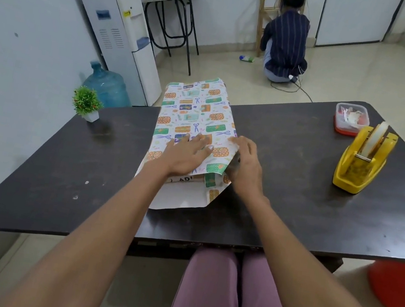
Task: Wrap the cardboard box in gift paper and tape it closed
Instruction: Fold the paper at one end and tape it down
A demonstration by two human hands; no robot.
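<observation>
Both forearms reach over the near edge of the dark table (31, 178). The left hand (185, 154) lies flat, fingers spread, pressing down on the gift paper (192, 109) folded over the box (186, 178). Only a sliver of the box's brown cardboard shows (with some black lettering) at the open near end, just under the left wrist. The right hand (247, 160) is at the paper's right edge, fingers curled and pinching that edge against the box's side. White underside of the paper sticks out toward the viewer. The wrapped box sits at the table's middle, its far end overhanging the far edge. Well to the right stands a yellow tape dispenser (364, 159), behind it a clear tub (350, 119) with a red lid beneath. On the left is a small potted plant (86, 103).
</observation>
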